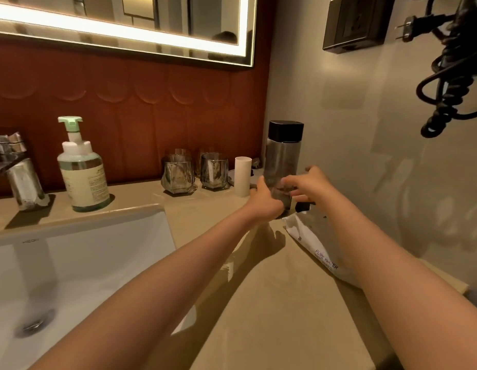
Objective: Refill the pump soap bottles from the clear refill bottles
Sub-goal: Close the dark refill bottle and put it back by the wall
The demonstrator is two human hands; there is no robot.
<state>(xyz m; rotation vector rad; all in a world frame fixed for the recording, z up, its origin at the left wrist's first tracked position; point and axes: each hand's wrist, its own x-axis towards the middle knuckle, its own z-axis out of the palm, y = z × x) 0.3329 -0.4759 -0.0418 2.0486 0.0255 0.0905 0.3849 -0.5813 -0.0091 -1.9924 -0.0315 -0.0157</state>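
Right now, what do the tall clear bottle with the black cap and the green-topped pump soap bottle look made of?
The tall clear black-capped bottle: smoky see-through plastic or glass, can't tell which; matte black cap. The green-topped pump soap bottle: likely glossy translucent plastic, tinted green, pale printed label.

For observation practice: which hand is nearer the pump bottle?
Left. The left hand grips the clear bottle, far right of the pump bottle; the right hand is farther right.

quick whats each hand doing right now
left hand: gripping the lower part of the clear bottle with the black cap.
right hand: open, fingers spread at the same bottle.
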